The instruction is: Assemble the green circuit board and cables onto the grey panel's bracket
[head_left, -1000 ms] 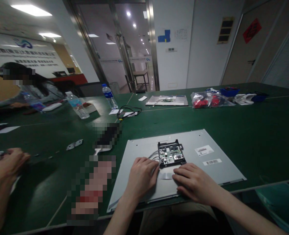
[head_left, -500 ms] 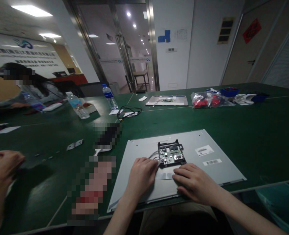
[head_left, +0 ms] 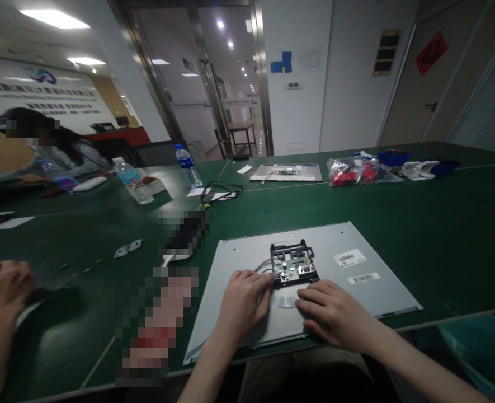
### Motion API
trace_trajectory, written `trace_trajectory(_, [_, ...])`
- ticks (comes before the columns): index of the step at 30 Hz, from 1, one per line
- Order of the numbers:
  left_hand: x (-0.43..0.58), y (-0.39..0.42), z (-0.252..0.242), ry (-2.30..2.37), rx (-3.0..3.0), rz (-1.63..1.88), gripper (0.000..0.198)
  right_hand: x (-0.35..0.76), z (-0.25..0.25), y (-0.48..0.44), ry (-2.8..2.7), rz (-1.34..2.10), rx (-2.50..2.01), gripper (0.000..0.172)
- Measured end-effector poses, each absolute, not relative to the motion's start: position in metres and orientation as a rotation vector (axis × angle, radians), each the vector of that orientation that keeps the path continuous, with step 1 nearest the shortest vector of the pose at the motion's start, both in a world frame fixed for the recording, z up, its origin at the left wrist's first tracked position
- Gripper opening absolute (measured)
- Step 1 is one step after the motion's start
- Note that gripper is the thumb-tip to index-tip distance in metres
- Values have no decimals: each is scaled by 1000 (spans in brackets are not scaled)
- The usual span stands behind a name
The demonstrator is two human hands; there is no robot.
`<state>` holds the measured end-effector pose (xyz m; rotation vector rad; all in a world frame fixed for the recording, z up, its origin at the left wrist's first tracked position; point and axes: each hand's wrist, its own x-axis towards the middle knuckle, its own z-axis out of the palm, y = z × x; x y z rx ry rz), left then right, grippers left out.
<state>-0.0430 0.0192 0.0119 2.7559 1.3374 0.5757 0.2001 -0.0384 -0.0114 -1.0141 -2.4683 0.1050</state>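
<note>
A flat grey metal-backed display panel (head_left: 247,252) lies on the green table, close to my body. On its back sits a black frame (head_left: 290,244) carrying a green circuit board (head_left: 291,268), with thin grey wires (head_left: 264,264) at its left. My left hand (head_left: 244,299) is closed, its thumb and fingertips at the frame's lower left corner; the grip itself is partly hidden. My right hand (head_left: 333,310) rests on the panel below the frame's right corner, fingers stretched and thumb apart. A shiny silver strip (head_left: 284,303) lies between both hands.
Another person's hand (head_left: 1,296) is at the left edge. A blurred-out phone (head_left: 184,235), a small metal bracket (head_left: 128,248) and black cables (head_left: 226,193) lie left of the panel. Bottles (head_left: 188,166), a second panel (head_left: 287,172) and bagged red items (head_left: 360,171) stand farther back.
My left fingers shift slightly at the frame's corner; my right hand stays put. The other person's hand at the left moves a little leftward and down.
</note>
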Motion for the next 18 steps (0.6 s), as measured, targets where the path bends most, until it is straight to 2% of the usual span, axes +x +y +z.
trace_trajectory(18, [-42,19,12,1340,2839,514,29,201,-11,-39,-2479,132,-1028,32])
